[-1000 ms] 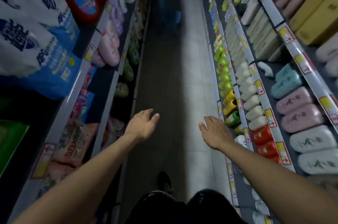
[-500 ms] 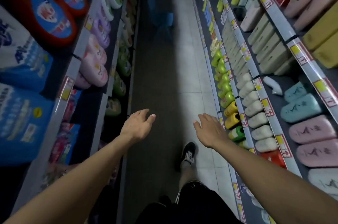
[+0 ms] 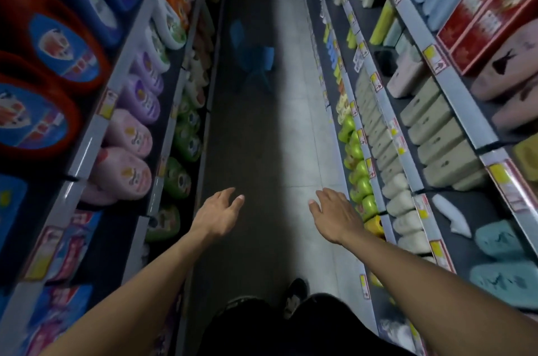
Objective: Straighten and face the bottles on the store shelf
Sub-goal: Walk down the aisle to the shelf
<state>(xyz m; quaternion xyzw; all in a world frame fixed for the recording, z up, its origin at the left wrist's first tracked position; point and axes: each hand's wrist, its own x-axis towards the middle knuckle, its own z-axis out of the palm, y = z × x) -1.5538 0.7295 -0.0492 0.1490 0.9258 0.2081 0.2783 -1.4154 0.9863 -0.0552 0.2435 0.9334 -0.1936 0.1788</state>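
Note:
I stand in a narrow aisle with shelves of bottles on both sides. My left hand [image 3: 217, 214] and my right hand [image 3: 337, 217] hang out over the floor, fingers apart, holding nothing. On the right shelves are green bottles [image 3: 359, 178], cream bottles [image 3: 403, 204], khaki bottles [image 3: 442, 149], teal bottles [image 3: 500, 239] and one white bottle [image 3: 451, 217] lying on its side. My right hand is close to the green bottles without touching them. On the left are pink bottles [image 3: 125, 152], purple bottles [image 3: 142, 93], green bottles [image 3: 177, 178] and red jugs [image 3: 37, 120].
A blue plastic chair [image 3: 256, 57] stands in the aisle ahead. The tiled floor [image 3: 291, 128] runs between the two shelf rows. Red boxes [image 3: 489, 18] sit on an upper right shelf. My shoe [image 3: 295, 296] shows below.
The view has moved forward down the aisle; shelf goods have slid toward me. Both hands stay spread in front at about the same place.

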